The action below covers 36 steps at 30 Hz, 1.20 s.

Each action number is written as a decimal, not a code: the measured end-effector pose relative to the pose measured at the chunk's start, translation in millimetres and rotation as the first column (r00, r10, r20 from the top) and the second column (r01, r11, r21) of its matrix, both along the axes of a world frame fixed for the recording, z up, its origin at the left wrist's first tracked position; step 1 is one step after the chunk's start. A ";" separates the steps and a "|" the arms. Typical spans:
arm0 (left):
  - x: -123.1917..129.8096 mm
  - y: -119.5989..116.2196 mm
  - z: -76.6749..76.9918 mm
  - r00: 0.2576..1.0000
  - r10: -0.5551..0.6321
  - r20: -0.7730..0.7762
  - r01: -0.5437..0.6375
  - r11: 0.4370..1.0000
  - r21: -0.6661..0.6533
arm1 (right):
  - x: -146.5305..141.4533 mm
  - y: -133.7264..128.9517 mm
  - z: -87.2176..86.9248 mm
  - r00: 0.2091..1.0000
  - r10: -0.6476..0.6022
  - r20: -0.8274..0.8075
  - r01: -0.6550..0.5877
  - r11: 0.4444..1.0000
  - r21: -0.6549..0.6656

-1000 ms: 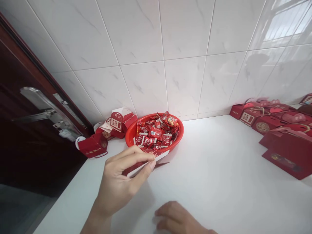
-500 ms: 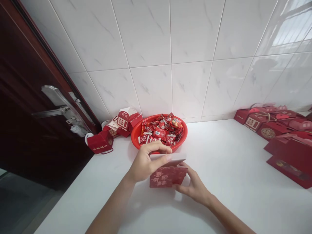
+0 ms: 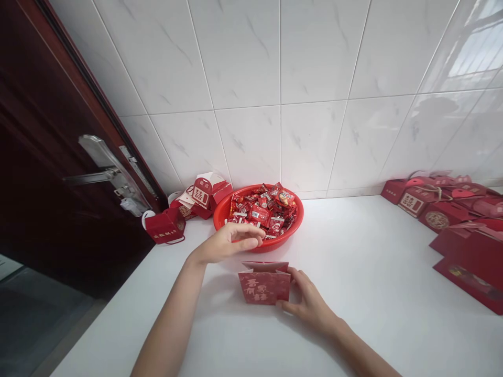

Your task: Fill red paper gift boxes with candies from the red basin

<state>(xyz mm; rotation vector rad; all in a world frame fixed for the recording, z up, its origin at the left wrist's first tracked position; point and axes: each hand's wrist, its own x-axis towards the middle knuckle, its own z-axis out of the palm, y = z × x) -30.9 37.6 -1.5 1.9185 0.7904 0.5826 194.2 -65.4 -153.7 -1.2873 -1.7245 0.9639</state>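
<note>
A small red paper box (image 3: 264,288) with pale lettering stands on the white table, its top unfolded. My right hand (image 3: 304,298) grips the box at its right side, thumb in front and fingers behind. Over the front rim of the red oval basin (image 3: 271,245) hovers my left hand (image 3: 233,242), with its fingers apart and nothing visible between them. Red-wrapped candies (image 3: 261,213) fill the basin behind the box.
Red gift boxes (image 3: 206,193) and a smaller red box (image 3: 165,226) sit left of the basin. Several more red boxes (image 3: 440,214) line the right side. A dark door (image 3: 51,157) borders the white table (image 3: 353,262) at left; a tiled wall rises behind.
My left hand has let go of the box's top and moved up and left to the basin. The pale flap it held is no longer raised. My right hand still holds the box.
</note>
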 end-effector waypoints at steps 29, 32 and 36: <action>125.5 209.4 -19.5 0.803 0.380 -0.460 -0.086 0.836 0.541 | -1.8 2.8 -11.4 0.999 0.000 0.041 0.000 1.000 0.017; 132.4 209.5 -26.3 0.781 0.366 -0.506 -0.059 0.850 0.524 | -1.8 4.3 -12.7 0.999 -0.001 0.044 0.000 1.000 0.022; 137.4 206.7 -31.0 0.742 0.380 -0.552 -0.055 0.856 0.514 | -2.6 5.2 -12.4 0.997 -0.010 0.079 0.009 1.000 0.009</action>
